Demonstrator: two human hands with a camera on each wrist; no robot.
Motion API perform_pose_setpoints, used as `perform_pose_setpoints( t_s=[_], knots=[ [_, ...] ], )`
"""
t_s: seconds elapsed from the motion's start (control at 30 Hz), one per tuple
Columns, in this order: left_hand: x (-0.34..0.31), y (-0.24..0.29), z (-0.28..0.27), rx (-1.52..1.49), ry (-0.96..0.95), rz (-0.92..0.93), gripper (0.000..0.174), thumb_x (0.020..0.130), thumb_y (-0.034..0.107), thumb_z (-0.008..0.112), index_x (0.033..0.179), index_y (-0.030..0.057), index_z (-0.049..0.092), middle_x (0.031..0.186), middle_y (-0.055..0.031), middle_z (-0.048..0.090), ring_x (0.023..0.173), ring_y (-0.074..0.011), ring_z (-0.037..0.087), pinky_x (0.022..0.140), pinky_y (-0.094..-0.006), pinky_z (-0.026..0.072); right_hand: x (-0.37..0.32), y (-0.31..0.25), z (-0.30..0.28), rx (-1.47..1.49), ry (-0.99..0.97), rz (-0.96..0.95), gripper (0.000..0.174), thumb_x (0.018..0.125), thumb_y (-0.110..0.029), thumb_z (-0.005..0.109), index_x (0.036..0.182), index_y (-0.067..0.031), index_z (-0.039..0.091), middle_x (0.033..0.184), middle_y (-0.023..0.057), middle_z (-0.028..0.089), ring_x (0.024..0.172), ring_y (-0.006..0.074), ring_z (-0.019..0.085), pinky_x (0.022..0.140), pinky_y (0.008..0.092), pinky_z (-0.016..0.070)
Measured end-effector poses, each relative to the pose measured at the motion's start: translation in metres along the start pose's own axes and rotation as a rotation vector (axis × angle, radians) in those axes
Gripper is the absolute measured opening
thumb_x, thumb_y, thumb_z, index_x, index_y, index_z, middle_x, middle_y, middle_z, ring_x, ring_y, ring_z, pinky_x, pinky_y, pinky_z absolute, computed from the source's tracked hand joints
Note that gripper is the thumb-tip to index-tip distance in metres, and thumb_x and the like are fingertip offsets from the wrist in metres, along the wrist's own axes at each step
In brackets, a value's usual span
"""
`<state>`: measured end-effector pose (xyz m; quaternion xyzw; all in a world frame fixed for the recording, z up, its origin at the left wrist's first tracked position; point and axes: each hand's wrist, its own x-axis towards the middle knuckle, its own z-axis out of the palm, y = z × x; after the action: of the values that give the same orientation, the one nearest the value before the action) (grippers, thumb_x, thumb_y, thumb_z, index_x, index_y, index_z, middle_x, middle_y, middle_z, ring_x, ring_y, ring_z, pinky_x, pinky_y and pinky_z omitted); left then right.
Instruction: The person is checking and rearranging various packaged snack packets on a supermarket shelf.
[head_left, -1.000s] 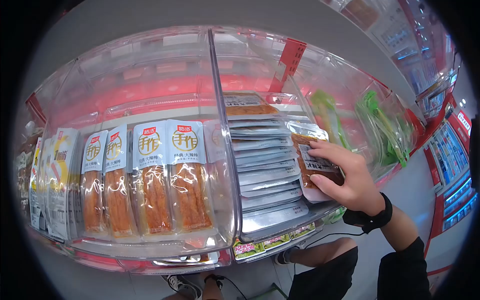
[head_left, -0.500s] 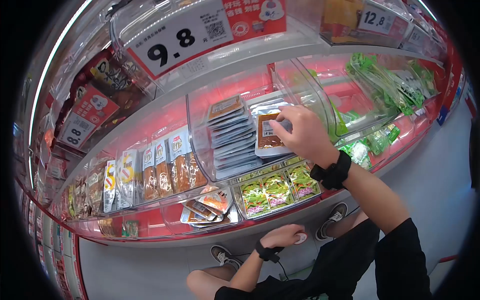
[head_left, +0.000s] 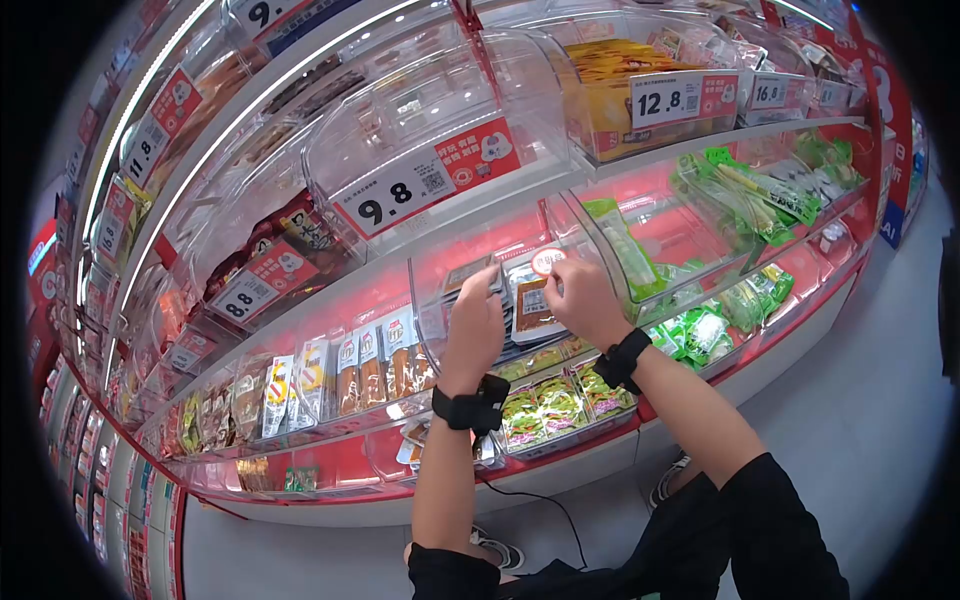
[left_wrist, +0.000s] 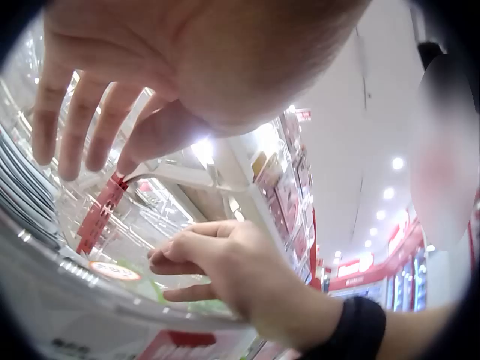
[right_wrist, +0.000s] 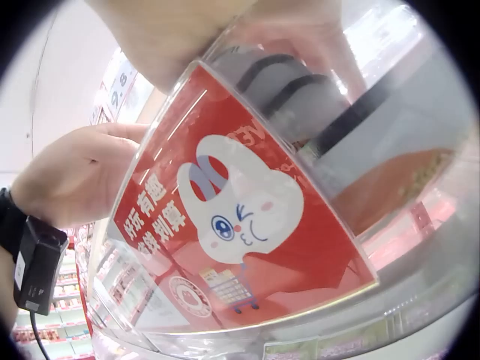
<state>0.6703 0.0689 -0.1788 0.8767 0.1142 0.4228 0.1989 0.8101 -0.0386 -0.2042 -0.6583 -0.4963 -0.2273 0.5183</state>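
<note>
Reaching into the clear bin (head_left: 424, 292) under the 9.8 price tag (head_left: 425, 180), the left hand (head_left: 478, 325) holds its fingers straight and spread at the stack of flat packets (head_left: 464, 274). Just beside it, in the same bin, stands a brown packet (head_left: 530, 306). The right hand (head_left: 582, 300) curls its fingers at that packet's right edge, though I cannot tell whether they grip it. Green packets (head_left: 700, 330) lie further right.

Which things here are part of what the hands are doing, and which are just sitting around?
In use: left hand, right hand, brown packet, clear bin, packet stack.
Sitting around: green packets, 9.8 price tag, yellow packs, orange stick packs.
</note>
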Motion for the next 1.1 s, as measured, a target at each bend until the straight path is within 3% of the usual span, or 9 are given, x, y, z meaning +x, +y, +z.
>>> perform_pose_setpoints(
  t_s=[0.1, 0.13, 0.27, 0.43, 0.5, 0.53, 0.7, 0.97, 1.1],
  knots=[
    [-0.023, 0.017, -0.007, 0.291, -0.193, -0.09, 0.031, 0.088, 0.023, 0.056, 0.11, -0.0004, 0.057, 0.1, -0.0199, 0.06, 0.094, -0.0363, 0.059, 0.081, -0.0426, 0.0476, -0.003, 0.007, 0.011, -0.283, 0.058, -0.099, 0.016, 0.076, -0.011, 0.055, 0.086, 0.0007, 0.061, 0.085, 0.0177, 0.06, 0.069, 0.0375, 0.058, 0.074, 0.0452, 0.0475],
    [-0.028, 0.023, -0.008, 0.36, -0.238, -0.155, 0.032, 0.088, 0.025, 0.057, 0.108, -0.0004, 0.058, 0.099, -0.0202, 0.06, 0.094, -0.0373, 0.058, 0.081, -0.0425, 0.0476, -0.006, 0.005, 0.011, -0.302, -0.057, 0.02, 0.021, 0.077, -0.015, 0.055, 0.089, 0.0013, 0.06, 0.099, 0.0213, 0.06, 0.073, 0.0381, 0.061, 0.078, 0.0459, 0.048],
    [-0.033, -0.006, 0.0, 0.155, -0.281, -0.109, 0.035, 0.086, 0.027, 0.06, 0.11, 0.0011, 0.059, 0.079, -0.013, 0.056, 0.072, -0.0266, 0.055, 0.069, -0.0385, 0.0452, -0.001, -0.011, 0.004, -0.422, -0.35, 0.292, 0.027, 0.079, -0.02, 0.058, 0.094, 0.0021, 0.057, 0.084, 0.0189, 0.066, 0.085, 0.0342, 0.066, 0.079, 0.0444, 0.0513],
    [-0.034, 0.01, 0.003, 0.171, -0.285, -0.093, 0.034, 0.085, 0.023, 0.06, 0.112, 0.0026, 0.059, 0.084, -0.0144, 0.058, 0.082, -0.0293, 0.056, 0.074, -0.0388, 0.0454, 0.004, -0.001, 0.015, -0.375, -0.459, 0.479, 0.033, 0.082, -0.024, 0.058, 0.1, 0.0041, 0.056, 0.089, 0.0219, 0.066, 0.088, 0.034, 0.065, 0.081, 0.0446, 0.0507],
    [-0.036, 0.015, 0.006, 0.144, -0.315, -0.119, 0.032, 0.084, 0.023, 0.059, 0.11, 0.0037, 0.06, 0.091, -0.0178, 0.06, 0.091, -0.0345, 0.056, 0.079, -0.0418, 0.0457, -0.001, -0.001, 0.008, -0.349, -0.419, 0.373, 0.035, 0.082, -0.026, 0.059, 0.1, 0.0041, 0.056, 0.089, 0.0221, 0.066, 0.088, 0.0358, 0.065, 0.081, 0.0449, 0.0503],
    [-0.038, 0.011, 0.01, 0.176, -0.252, -0.058, 0.033, 0.085, 0.024, 0.06, 0.113, 0.0058, 0.061, 0.086, -0.0125, 0.061, 0.08, -0.0252, 0.057, 0.073, -0.0369, 0.0455, -0.002, -0.003, 0.005, -0.339, -0.399, 0.32, 0.036, 0.082, -0.027, 0.059, 0.1, 0.0041, 0.056, 0.089, 0.0223, 0.066, 0.088, 0.0367, 0.064, 0.081, 0.045, 0.0501],
    [-0.043, 0.015, 0.011, 0.216, -0.242, -0.106, 0.034, 0.085, 0.029, 0.059, 0.114, 0.0105, 0.062, 0.087, -0.0088, 0.063, 0.081, -0.0221, 0.057, 0.073, -0.0345, 0.0458, 0.001, 0.007, 0.005, -0.143, -0.306, 0.375, 0.041, 0.079, -0.03, 0.063, 0.1, 0.0044, 0.056, 0.094, 0.0254, 0.062, 0.089, 0.0401, 0.061, 0.081, 0.0451, 0.0484],
    [-0.044, 0.022, 0.015, 0.229, -0.107, -0.097, 0.049, 0.08, 0.037, 0.064, 0.119, 0.0079, 0.057, 0.093, -0.0083, 0.064, 0.08, -0.0234, 0.059, 0.072, -0.0354, 0.0468, 0.007, 0.008, 0.004, 0.322, -0.056, 0.305, 0.034, 0.087, -0.029, 0.059, 0.1, 0.0031, 0.06, 0.085, 0.0147, 0.064, 0.081, 0.0222, 0.062, 0.078, 0.0336, 0.0473],
    [-0.039, 0.034, 0.018, 0.287, -0.092, -0.149, 0.053, 0.078, 0.04, 0.065, 0.115, 0.0025, 0.057, 0.094, -0.0123, 0.062, 0.089, -0.0291, 0.06, 0.075, -0.0384, 0.0471, 0.007, -0.007, -0.015, 0.403, -0.11, 0.222, 0.047, 0.095, -0.04, 0.046, 0.114, 0.0016, 0.059, 0.094, 0.014, 0.066, 0.084, 0.018, 0.063, 0.075, 0.0308, 0.049]
  ],
)
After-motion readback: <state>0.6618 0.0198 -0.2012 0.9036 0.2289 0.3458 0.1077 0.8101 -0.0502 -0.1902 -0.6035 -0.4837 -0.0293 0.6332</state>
